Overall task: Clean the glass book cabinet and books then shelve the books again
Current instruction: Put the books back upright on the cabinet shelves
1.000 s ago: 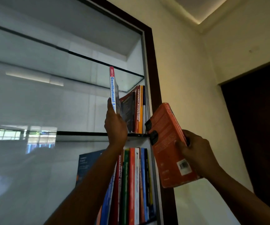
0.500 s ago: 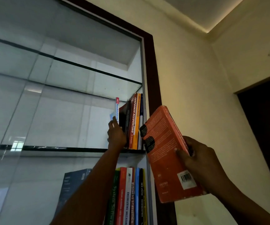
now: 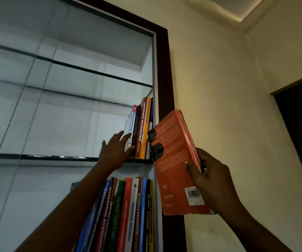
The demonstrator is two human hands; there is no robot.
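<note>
Upper-shelf books [image 3: 142, 128] stand at the cabinet's [image 3: 164, 70] right end — above more books [image 3: 128, 211].

Left hand [image 3: 114, 151] is raised to the upper glass shelf [image 3: 55, 157], fingers straight and spread. Its fingertips touch the white-and-blue book [image 3: 132, 124] at the left end of a short upright row. The red Corporate Accounting book [image 3: 141, 128] stands further right in that row, which sits close against the cabinet's dark frame [image 3: 164, 70]. Right hand [image 3: 213, 180] grips an orange book [image 3: 173, 157] by its edge. The book is tilted, with its back cover facing the camera. A lower row of books [image 3: 128, 211] stands beneath.
</note>
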